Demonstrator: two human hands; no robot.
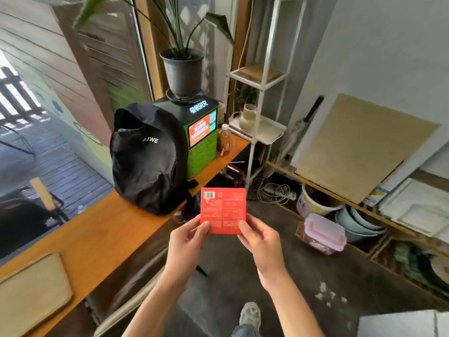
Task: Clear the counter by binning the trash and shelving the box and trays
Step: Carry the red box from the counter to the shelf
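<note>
A flat red box (223, 207) with a barcode and small print is held up in front of me, off the counter and over the floor. My left hand (187, 242) pinches its lower left corner, thumb on the face. My right hand (260, 242) grips its lower right corner in the same way. A beige tray (31, 295) lies on the wooden counter (102, 229) at the lower left. The white metal shelf unit (257, 76) stands beyond the counter's far end, with a white tray (269, 132) on its lower level.
A black backpack (148, 159) sits on the counter, with a green kiosk (201, 142), a potted plant (184, 69) and a small bottle (224, 139) behind it. Low wooden racks (340, 198) on the right hold tubs, boards and a pink-lidded container (325, 234). Paper scraps (328, 295) lie on the floor.
</note>
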